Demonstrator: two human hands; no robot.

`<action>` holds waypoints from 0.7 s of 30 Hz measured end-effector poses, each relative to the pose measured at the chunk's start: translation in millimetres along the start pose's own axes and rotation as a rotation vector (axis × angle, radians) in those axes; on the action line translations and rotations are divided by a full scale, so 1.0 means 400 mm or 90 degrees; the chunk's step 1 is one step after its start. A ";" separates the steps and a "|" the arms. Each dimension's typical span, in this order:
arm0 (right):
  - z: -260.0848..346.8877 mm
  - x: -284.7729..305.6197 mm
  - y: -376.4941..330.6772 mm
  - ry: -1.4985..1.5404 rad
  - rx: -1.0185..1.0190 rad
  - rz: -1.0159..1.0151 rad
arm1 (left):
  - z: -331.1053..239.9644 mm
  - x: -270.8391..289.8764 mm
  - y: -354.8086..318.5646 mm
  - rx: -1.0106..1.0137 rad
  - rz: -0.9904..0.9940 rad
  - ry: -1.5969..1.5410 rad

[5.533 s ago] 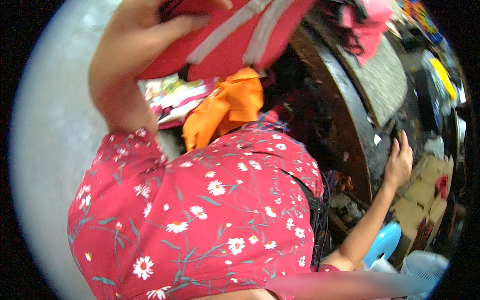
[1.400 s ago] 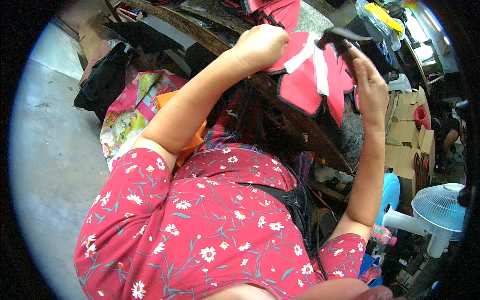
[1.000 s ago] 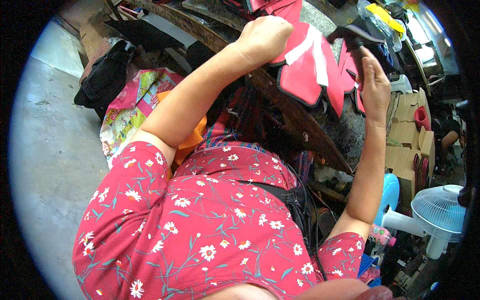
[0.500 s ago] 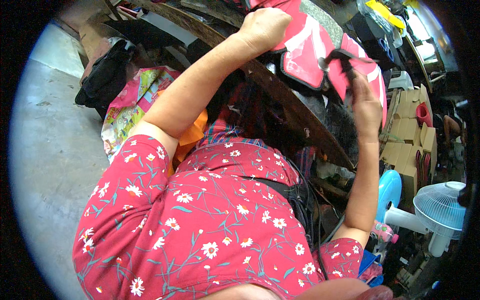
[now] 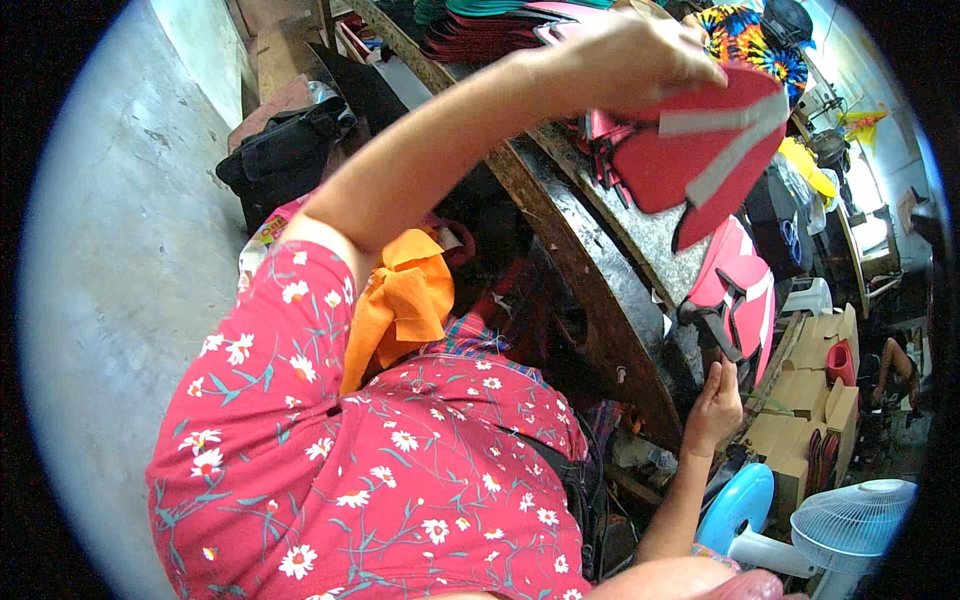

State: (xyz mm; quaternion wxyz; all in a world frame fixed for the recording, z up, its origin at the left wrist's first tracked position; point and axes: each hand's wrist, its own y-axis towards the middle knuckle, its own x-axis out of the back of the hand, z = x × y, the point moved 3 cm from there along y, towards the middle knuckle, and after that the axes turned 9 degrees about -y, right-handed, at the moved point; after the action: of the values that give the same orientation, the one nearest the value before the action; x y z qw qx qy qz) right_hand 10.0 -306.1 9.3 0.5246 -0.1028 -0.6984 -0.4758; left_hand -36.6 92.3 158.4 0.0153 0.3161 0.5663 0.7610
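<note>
My left hand (image 5: 645, 62) is raised over the bench, its fingers closed on the upper edge of a flat, curved pink-red piece (image 5: 665, 165) with a pale grey V-shaped band and dark edging. The piece hangs tilted above the worktop. Lower on the right, my right hand (image 5: 715, 405) grips a dark hammer (image 5: 712, 330), its handle mostly hidden by the fingers. The hammer head overlaps similar pink pieces with white bands (image 5: 745, 285) at the bench's right end; whether it touches them I cannot tell.
Stacks of dark red and green pieces (image 5: 480, 30) lie at the bench's far side. A grey slab (image 5: 645, 235) lies along the worktop. Cardboard boxes (image 5: 790, 400) and a blue-and-white fan (image 5: 850, 530) are on the right. A black bag (image 5: 285, 145) and orange cloth (image 5: 405, 295) are left.
My left hand has moved right and now lifts a pink piece off the bench. My right hand and hammer appear lower in the picture. The view has shifted, bringing the far stacks in.
</note>
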 end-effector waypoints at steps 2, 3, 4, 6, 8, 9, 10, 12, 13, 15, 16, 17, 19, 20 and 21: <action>0.001 -0.004 -0.009 -0.017 0.029 -0.032 | 0.125 0.007 0.042 0.129 0.178 0.073; 0.001 -0.003 -0.011 -0.027 0.043 -0.051 | 0.183 0.014 0.049 0.194 0.211 0.118; 0.000 -0.003 -0.012 -0.030 0.036 -0.032 | 0.236 0.021 0.053 0.257 0.250 0.166; -0.001 -0.002 -0.012 -0.049 0.022 -0.002 | 0.229 0.032 0.031 -0.009 -0.060 0.434; 0.005 0.002 -0.009 -0.054 0.029 -0.005 | 0.232 -0.005 -0.013 0.134 -0.014 0.334; 0.007 0.003 -0.008 -0.069 0.018 0.010 | 0.239 -0.054 -0.054 0.400 0.193 0.093; 0.011 0.004 -0.005 -0.061 0.020 0.003 | 0.206 -0.076 -0.081 0.377 0.204 0.101; 0.018 0.005 -0.003 -0.051 0.038 -0.016 | 0.160 -0.117 -0.119 0.330 0.223 0.115; 0.019 0.006 -0.003 -0.058 0.034 -0.018 | 0.143 -0.138 -0.132 0.306 0.233 0.117; 0.021 0.007 -0.003 -0.051 0.036 -0.021 | 0.169 -0.161 -0.129 0.309 0.312 0.135; 0.023 0.009 -0.003 -0.035 0.051 -0.046 | 0.176 -0.189 -0.117 0.200 0.434 0.141; 0.023 0.013 -0.003 -0.029 0.059 -0.070 | 0.181 -0.198 -0.098 0.045 0.413 0.234; 0.017 0.006 -0.003 -0.078 0.024 -0.008 | 0.181 -0.224 -0.080 0.162 0.269 0.187; 0.017 0.007 -0.003 -0.065 0.027 -0.018 | 0.171 -0.231 -0.073 0.221 0.200 0.163; 0.019 0.010 -0.002 -0.069 0.042 -0.041 | 0.146 -0.240 -0.074 0.281 0.133 0.141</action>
State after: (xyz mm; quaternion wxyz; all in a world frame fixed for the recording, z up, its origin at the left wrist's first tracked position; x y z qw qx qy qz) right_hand 3.0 -302.0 12.1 0.4738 -0.0886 -0.7438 -0.4631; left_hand 59.3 116.2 97.4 -0.1945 0.2833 0.6813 0.6463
